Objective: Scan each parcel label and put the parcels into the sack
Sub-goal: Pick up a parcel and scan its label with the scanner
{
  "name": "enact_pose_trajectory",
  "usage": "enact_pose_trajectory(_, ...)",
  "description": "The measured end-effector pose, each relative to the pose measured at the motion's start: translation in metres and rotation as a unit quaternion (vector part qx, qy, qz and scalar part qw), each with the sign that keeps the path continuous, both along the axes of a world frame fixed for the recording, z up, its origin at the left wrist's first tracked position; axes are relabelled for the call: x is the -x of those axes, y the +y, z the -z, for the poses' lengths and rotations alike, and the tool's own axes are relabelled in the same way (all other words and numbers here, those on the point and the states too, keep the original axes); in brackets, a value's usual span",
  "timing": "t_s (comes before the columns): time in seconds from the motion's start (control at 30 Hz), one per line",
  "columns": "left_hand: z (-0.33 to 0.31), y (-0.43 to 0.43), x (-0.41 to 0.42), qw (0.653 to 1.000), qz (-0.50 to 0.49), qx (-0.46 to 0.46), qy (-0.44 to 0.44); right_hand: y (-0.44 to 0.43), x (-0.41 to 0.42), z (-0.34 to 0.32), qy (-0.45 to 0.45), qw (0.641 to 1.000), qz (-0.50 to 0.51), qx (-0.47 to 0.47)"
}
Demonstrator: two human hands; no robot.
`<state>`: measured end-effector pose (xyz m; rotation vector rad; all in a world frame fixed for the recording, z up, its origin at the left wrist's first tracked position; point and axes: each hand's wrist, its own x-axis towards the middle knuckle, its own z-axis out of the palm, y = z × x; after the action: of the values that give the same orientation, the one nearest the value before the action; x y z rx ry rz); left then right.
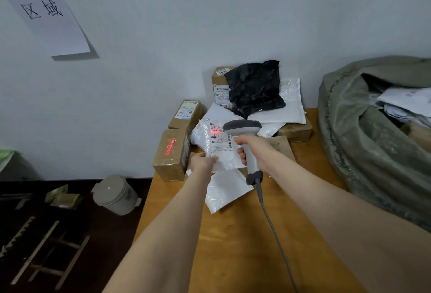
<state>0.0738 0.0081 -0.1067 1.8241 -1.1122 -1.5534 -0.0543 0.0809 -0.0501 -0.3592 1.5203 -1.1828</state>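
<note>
Left grip [202,161] pinches near edge of parcel [219,143], right grip [254,147] clasps scanner [245,127], sack [359,152] gaping rightward

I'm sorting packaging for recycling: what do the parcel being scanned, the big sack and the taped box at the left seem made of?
Scanned parcel: thin white plastic film, glossy; it crinkles and glints. Sack: likely woven plastic, grey-green, dull sheen, stitched seam. Taped box: brown cardboard, matt, with shiny clear tape over it.

Sack [363,152] partly beyond the right edge; scanner cable [270,222] off the bottom edge; label [220,140] print too small
</note>
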Motion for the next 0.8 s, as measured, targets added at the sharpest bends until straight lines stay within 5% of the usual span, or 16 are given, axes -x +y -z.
enact_pose_trajectory(0.8,-0.004,0.005,0.0,0.999,0.0,-0.037,0.007,0.01,0.0,-0.021,0.014,0.999,-0.033,-0.005)
